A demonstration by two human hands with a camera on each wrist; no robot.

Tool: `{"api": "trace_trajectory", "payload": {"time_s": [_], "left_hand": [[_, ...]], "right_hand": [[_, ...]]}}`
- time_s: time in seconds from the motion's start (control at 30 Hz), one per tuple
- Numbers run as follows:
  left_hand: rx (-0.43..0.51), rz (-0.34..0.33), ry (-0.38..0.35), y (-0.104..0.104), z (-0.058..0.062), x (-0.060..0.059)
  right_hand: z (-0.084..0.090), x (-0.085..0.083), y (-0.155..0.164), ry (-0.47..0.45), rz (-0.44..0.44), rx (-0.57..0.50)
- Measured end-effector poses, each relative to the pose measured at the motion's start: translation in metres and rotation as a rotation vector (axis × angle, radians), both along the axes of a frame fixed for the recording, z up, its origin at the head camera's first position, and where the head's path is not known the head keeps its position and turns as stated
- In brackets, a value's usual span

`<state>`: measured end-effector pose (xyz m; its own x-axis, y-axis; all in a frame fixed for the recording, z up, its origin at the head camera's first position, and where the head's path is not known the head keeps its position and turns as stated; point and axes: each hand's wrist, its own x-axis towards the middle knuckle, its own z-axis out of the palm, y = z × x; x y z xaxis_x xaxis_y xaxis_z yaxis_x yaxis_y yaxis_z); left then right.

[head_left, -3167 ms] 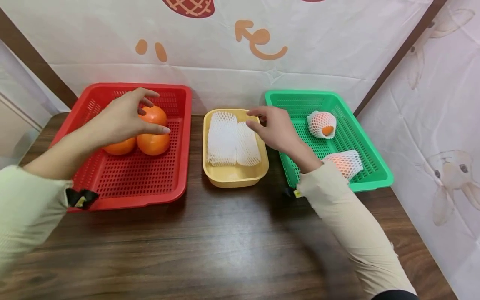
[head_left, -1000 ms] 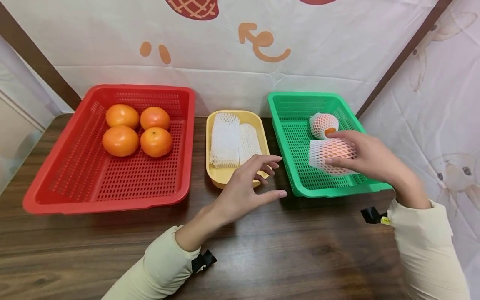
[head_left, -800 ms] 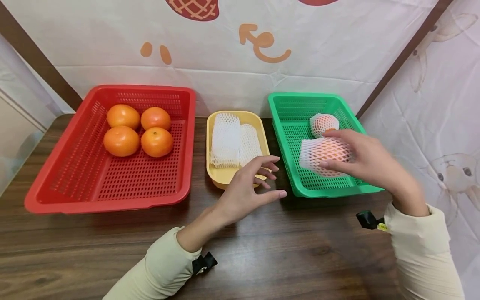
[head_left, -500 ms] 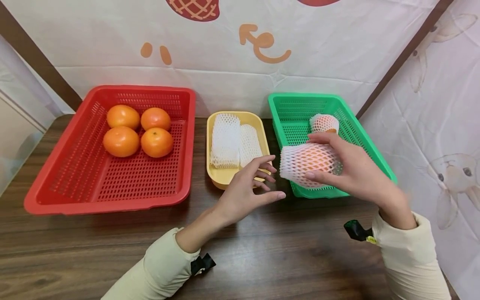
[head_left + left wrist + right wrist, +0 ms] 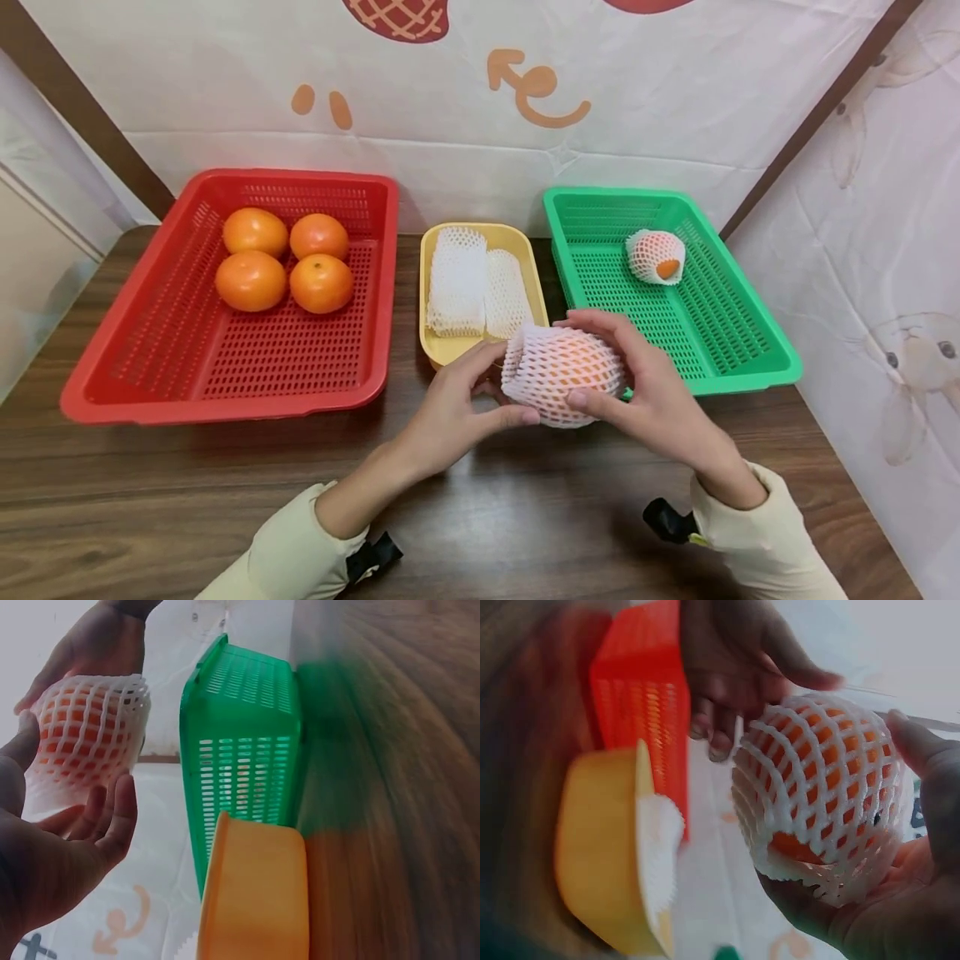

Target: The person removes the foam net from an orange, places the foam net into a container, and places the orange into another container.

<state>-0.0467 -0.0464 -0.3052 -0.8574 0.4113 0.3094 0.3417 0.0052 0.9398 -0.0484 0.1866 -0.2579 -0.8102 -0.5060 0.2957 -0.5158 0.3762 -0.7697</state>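
My right hand (image 5: 660,396) holds an orange in a white foam net (image 5: 566,375) above the table, thumb in front and fingers over the far side. At the net's gathered left end is my left hand (image 5: 450,408), its thumb on the near side and its fingers curled behind. In the right wrist view a patch of bare orange skin (image 5: 799,847) shows through an opening in the net. The left wrist view has the netted orange (image 5: 82,735) between both hands. Another netted orange (image 5: 656,257) lies in the green basket (image 5: 776,367).
On the left, a red basket (image 5: 225,408) holds several bare oranges (image 5: 251,281). A yellow tub (image 5: 438,350) with white foam nets (image 5: 457,283) stands between the two baskets. All rest on a dark wooden table (image 5: 225,492) against a printed cloth backdrop (image 5: 450,158).
My right hand has lifted the netted orange out of the green basket and brought it left and nearer. My left hand, earlier over the red basket, now meets it at the net's end.
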Motion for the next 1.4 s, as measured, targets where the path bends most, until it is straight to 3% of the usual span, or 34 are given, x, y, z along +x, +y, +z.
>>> {"api": "trace_trajectory", "payload": {"time_s": [0.2, 0.33, 0.57, 0.83, 1.17, 1.4], "left_hand": [[-0.003, 0.028, 0.038, -0.016, -0.006, 0.008], [-0.052, 0.045, 0.044, -0.025, -0.011, 0.010], [-0.219, 0.099, 0.007, -0.037, -0.019, 0.010], [-0.457, 0.086, 0.070, -0.037, -0.032, 0.009], [-0.426, 0.109, 0.131, -0.039, -0.035, 0.009], [-0.367, 0.144, 0.212, -0.041, -0.036, 0.008]], "right_hand": [[-0.023, 0.006, -0.011, -0.066, 0.025, 0.036], [-0.039, 0.007, -0.018, -0.086, 0.049, 0.040], [-0.070, 0.006, -0.034, -0.115, 0.097, 0.028], [-0.095, 0.005, -0.041, -0.247, 0.124, 0.043], [-0.094, 0.002, -0.041, -0.225, 0.108, 0.077], [-0.093, -0.001, -0.043, -0.093, 0.083, -0.017]]}}
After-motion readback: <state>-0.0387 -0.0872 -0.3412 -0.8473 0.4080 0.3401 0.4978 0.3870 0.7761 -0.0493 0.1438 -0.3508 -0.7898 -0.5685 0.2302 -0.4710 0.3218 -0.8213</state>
